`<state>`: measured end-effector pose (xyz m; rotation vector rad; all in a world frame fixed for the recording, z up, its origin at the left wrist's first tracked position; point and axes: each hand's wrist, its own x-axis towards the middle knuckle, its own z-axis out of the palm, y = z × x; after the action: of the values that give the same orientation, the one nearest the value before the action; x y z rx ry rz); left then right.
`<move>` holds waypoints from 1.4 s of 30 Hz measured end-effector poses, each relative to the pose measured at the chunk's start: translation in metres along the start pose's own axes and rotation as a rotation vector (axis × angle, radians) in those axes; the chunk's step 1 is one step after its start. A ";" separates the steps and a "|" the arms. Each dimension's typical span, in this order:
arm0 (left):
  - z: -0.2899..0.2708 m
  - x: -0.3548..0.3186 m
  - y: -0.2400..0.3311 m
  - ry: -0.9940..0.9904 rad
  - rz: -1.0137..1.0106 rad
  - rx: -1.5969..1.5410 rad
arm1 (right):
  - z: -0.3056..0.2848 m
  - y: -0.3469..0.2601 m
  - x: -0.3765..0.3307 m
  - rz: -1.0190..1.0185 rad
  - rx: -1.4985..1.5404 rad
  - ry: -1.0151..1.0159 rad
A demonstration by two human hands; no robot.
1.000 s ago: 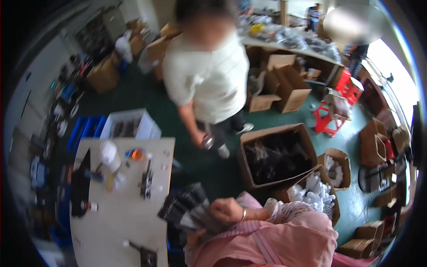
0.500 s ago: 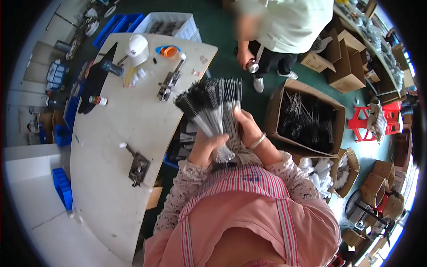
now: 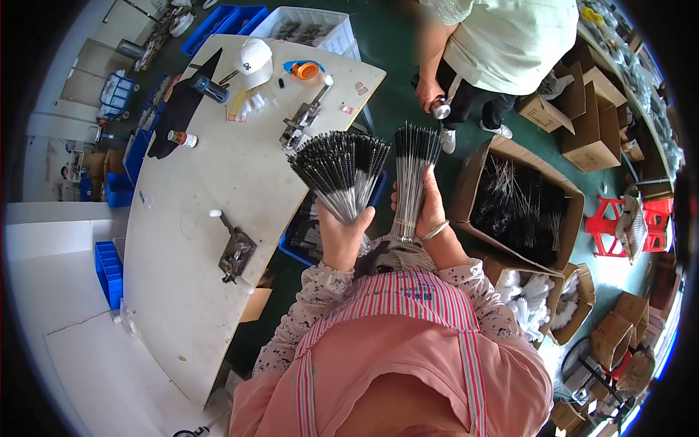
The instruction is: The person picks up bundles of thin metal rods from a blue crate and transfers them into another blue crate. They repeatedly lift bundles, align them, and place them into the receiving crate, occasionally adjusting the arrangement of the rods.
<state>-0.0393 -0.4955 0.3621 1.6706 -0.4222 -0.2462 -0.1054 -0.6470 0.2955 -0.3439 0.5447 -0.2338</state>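
A fanned bundle of thin wire brushes (image 3: 341,166) with black bristle tips sticks up from my left hand (image 3: 339,234), whose fingers are wrapped round the bare wire stems. My right hand (image 3: 432,206) grips a narrower bundle of the same brushes (image 3: 413,171), upright and closely packed, with what looks like a band low on its stems. A gap separates the two bundles. Both are held in front of my striped apron (image 3: 386,309), just off the table's edge. To the right, an open cardboard box (image 3: 473,216) contains many more black brushes.
On the white table (image 3: 189,291) at left are two small metal clamp-like devices (image 3: 237,255), a white cap (image 3: 253,64), an orange-and-blue tape roll (image 3: 309,71) and a dark bottle (image 3: 210,89). A co-worker (image 3: 502,44) stands ahead holding a metallic cylinder. Red stools (image 3: 606,227) stand at right.
The brushes that were close together are now two separate bundles, the right one moved apart to the right. My view has shifted, so the surroundings sit further right.
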 end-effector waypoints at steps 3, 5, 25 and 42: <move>0.002 -0.001 0.009 0.020 -0.133 -0.123 | -0.001 0.001 -0.008 -0.017 0.016 -0.069; 0.001 0.001 0.002 0.049 -0.150 -0.223 | 0.002 0.000 -0.015 -0.029 0.015 -0.080; 0.004 -0.011 -0.028 -0.121 -0.243 -0.152 | 0.028 0.029 -0.022 -0.233 -0.242 0.014; -0.055 -0.067 -0.071 0.187 -0.545 -0.656 | 0.013 0.131 -0.022 -0.237 -0.852 0.059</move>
<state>-0.0688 -0.4112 0.2950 1.1110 0.2530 -0.5576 -0.1001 -0.5175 0.2662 -1.2358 0.6442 -0.2314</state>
